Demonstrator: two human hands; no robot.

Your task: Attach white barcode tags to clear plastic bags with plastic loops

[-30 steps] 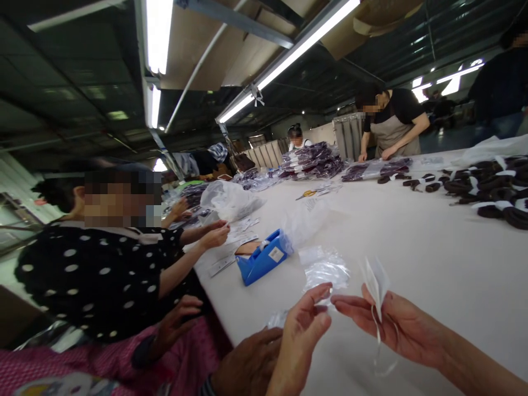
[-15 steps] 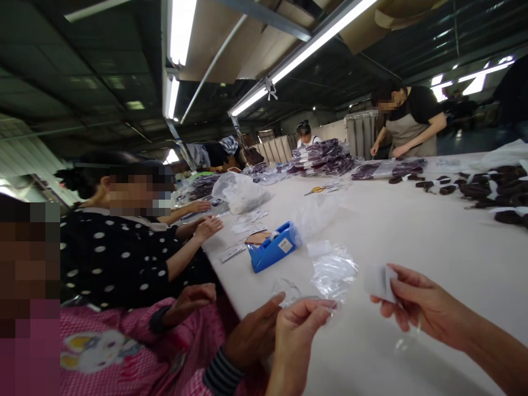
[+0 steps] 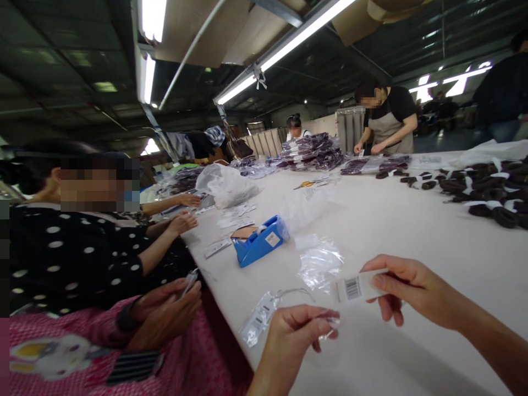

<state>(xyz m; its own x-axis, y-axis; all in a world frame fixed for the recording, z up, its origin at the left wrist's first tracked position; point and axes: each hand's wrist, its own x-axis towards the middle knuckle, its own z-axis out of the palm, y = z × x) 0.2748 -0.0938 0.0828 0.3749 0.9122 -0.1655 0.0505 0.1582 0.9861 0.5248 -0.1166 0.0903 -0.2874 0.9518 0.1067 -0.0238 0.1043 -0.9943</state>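
Note:
My left hand (image 3: 295, 335) is closed in a pinch on a small clear plastic bag (image 3: 330, 325), much of it hidden by the fingers. Facing it, my right hand (image 3: 406, 286) grips a white barcode tag (image 3: 353, 287) between thumb and fingers, printed side showing. The tag's free end points at my left hand, a short gap away. Just beyond both hands lies a pile of flat clear bags (image 3: 319, 261). Beside my left wrist, a bagged tag (image 3: 259, 320) with a thin string rests near the table's edge.
A blue tape dispenser (image 3: 262, 242) stands further in on the white table (image 3: 396, 220). Behind it are loose tags (image 3: 237, 217), a crumpled plastic bag (image 3: 226, 184) and yellow scissors (image 3: 306, 185). Dark banded bundles (image 3: 495, 187) lie right. A co-worker's hands (image 3: 173, 311) are close on the left.
The co-worker's hands have drawn back left from beside mine, and a bagged tag now shows there. My right hand's tag has turned, its barcode visible, nearer my left hand. The view has swung right.

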